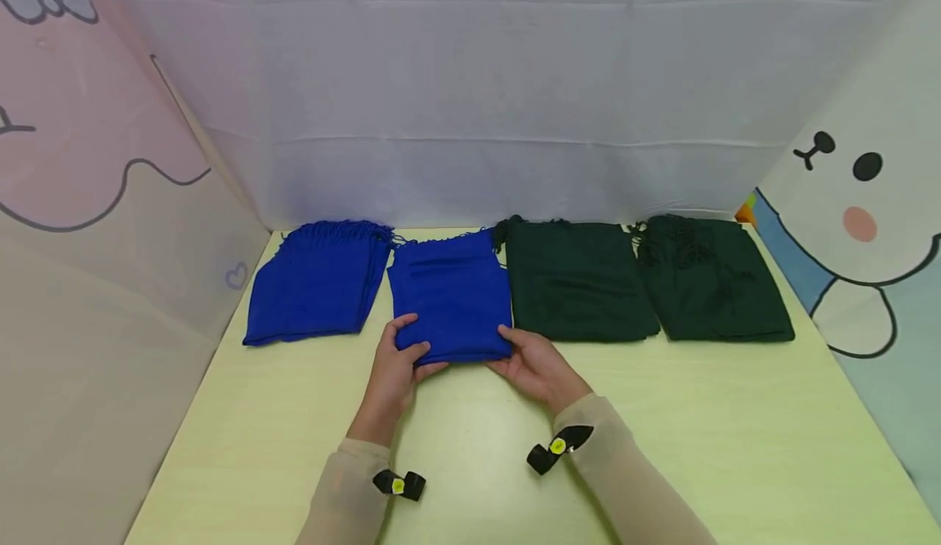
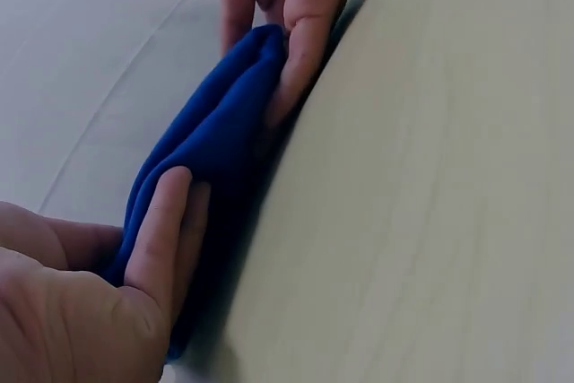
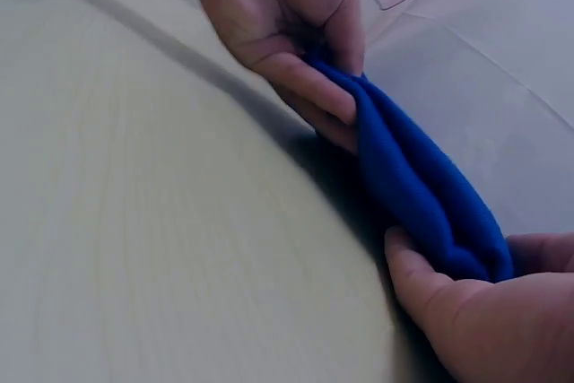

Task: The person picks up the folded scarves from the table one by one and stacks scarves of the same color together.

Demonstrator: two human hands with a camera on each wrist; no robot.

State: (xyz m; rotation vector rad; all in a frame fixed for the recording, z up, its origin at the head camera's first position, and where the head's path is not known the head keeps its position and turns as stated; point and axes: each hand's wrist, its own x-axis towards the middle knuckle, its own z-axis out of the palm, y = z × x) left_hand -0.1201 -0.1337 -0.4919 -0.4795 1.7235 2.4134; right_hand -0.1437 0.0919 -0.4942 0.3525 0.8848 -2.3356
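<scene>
Between my two hands is a folded blue scarf (image 1: 452, 292) with a fringe along its far edge. At its near left corner my left hand (image 1: 397, 365) pinches the cloth, thumb on top and fingers beneath. My right hand (image 1: 540, 369) grips the near right corner in the same way. Both wrist views show the folded layers of the blue scarf (image 2: 211, 132) held at each end, its near edge raised off the table. The far part of the scarf appears to lie on the table, beside a folded dark green scarf (image 1: 581, 283).
Another folded blue scarf (image 1: 319, 283) lies to the left, its fringe at the back. A second dark green scarf (image 1: 716, 283) is at the far right. The pale wooden table (image 1: 470, 447) meets a white cloth wall (image 1: 456, 79) behind. Printed curtains hang on both sides.
</scene>
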